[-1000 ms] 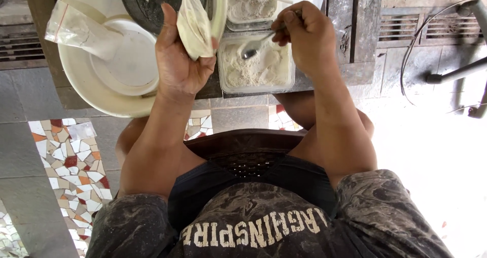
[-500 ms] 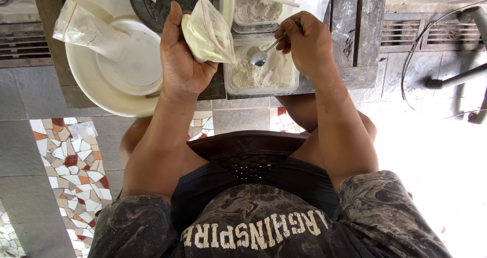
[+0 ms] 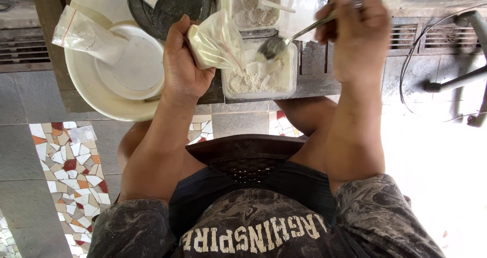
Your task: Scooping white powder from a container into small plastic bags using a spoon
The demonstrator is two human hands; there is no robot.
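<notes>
Your left hand (image 3: 182, 65) is clenched around a small clear plastic bag (image 3: 215, 42), holding it with its mouth turned toward the spoon. Your right hand (image 3: 355, 29) grips the handle of a metal spoon (image 3: 284, 41), whose bowl carries white powder right at the bag's opening. Both meet just above a clear rectangular tub (image 3: 258, 73) of the same white powder, standing on the dark wooden bench (image 3: 50, 14). Behind it sits a second tub (image 3: 253, 4) with a white plastic spoon in it. To the left, a cream bowl (image 3: 96, 93) holds a filled bag (image 3: 86, 32), beside a dark stone mortar (image 3: 170, 9).
</notes>
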